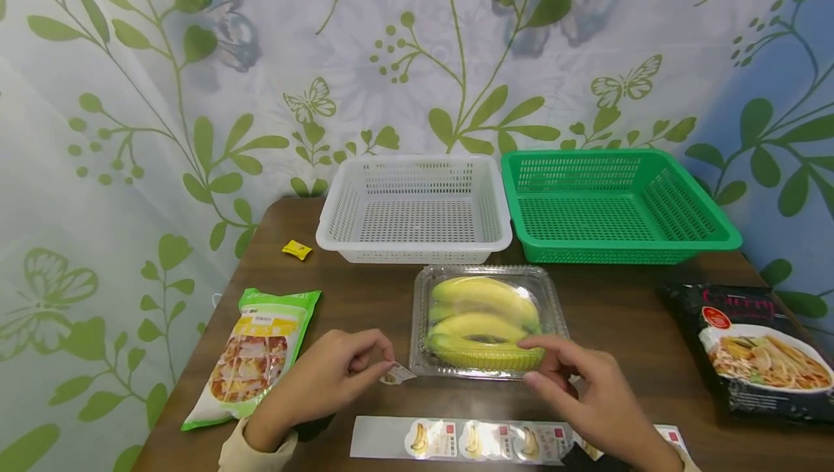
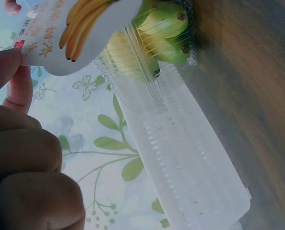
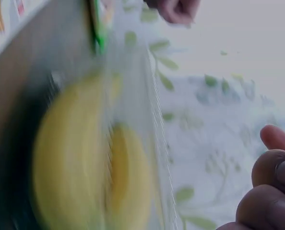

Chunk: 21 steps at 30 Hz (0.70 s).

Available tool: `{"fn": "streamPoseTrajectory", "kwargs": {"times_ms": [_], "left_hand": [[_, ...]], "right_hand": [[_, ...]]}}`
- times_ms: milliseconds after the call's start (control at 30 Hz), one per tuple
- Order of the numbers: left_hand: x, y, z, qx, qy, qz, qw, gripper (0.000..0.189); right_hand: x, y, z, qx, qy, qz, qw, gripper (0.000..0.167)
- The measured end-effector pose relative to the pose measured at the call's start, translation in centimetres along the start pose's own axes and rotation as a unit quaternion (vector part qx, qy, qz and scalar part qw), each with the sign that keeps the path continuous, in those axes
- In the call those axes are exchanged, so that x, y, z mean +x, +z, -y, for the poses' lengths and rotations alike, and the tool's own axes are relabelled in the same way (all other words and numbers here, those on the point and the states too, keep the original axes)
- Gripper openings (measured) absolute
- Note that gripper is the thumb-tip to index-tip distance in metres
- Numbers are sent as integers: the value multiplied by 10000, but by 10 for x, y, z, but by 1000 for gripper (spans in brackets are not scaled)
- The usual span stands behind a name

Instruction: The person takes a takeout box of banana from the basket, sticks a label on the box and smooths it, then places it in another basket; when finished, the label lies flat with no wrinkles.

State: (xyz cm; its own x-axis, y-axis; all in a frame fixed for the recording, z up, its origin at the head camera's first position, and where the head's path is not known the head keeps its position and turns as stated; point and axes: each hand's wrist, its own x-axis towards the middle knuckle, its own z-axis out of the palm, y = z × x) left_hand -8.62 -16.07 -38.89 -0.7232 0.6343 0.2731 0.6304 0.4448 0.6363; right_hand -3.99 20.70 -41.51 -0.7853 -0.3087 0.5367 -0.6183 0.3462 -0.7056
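Observation:
My left hand point(image 1: 335, 378) pinches a banana-picture sticker point(image 2: 97, 28) between thumb and index finger, with the other fingers curled under. In the head view this sticker is just off the near left corner of a clear plastic clamshell box point(image 1: 420, 331). Yellow bananas point(image 1: 485, 298), greenish at their ends, lie inside the box under its lid. At the box's near right corner is my right hand point(image 1: 589, 389), its thumb and index finger apart and nothing held between them. Below the box a strip of banana stickers point(image 1: 384, 437) lies across the table, partly hidden by the right hand.
A white basket point(image 1: 417, 247) and a green basket point(image 1: 625, 246) stand side by side behind the box. On the left lie a green-and-white food bag point(image 1: 254, 356) and a small yellow packet point(image 1: 297, 249). A black noodle packet point(image 1: 762, 356) lies at the right edge.

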Motion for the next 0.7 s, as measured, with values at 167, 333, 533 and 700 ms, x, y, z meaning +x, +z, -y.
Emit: {"fn": "streamPoseTrajectory", "kwargs": {"times_ms": [167,333,533,700], "left_hand": [[12,-1,3,-1,155,49,9999,4],[29,-2,2,-94,291,188,9994,4],[51,-2,-2,-28,377,322,9988,4],[71,-1,-4,77,636,508,9967,6]], "right_hand": [[3,-28,-17,-320,982,-446,9937,44],[1,-33,-37,-416,1997,-757,9760,34],[-3,-29,-58,-849,1917,-450,9767,46],[-7,-28,-64,-602,1865,338,9800,53]]}}
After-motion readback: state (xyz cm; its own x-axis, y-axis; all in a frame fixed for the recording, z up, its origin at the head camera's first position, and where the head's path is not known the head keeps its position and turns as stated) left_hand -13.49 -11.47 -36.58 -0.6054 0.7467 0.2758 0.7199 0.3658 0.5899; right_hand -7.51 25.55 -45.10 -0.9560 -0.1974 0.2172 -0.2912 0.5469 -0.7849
